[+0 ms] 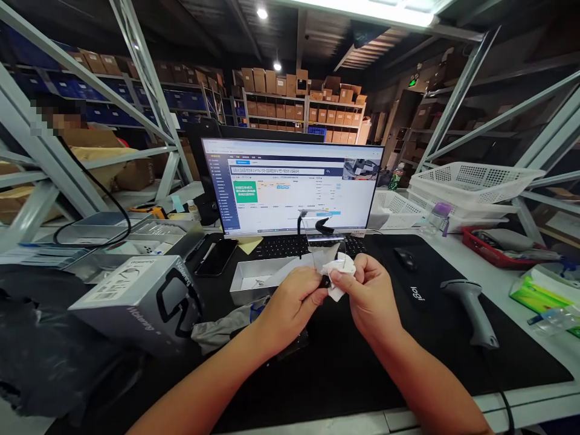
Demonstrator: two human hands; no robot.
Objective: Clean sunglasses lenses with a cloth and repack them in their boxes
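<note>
A see-through, glossy piece [322, 243] with curved black parts [324, 228] toward its twelve o'clock is held up roughly upright, a crumpled white tissue [341, 266] bunched against it at five o'clock.

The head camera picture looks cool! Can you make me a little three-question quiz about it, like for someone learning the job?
1. Pick one: what is the right hand holding?
A) a keyboard
B) a crumpled white tissue
C) a phone

2. True or false: the handheld barcode scanner lies on the black desk mat.

3. Fill in the blank: near the computer mouse, the mat has the word "____" printed on it.

Key: 1. B; 2. True; 3. logi
</note>
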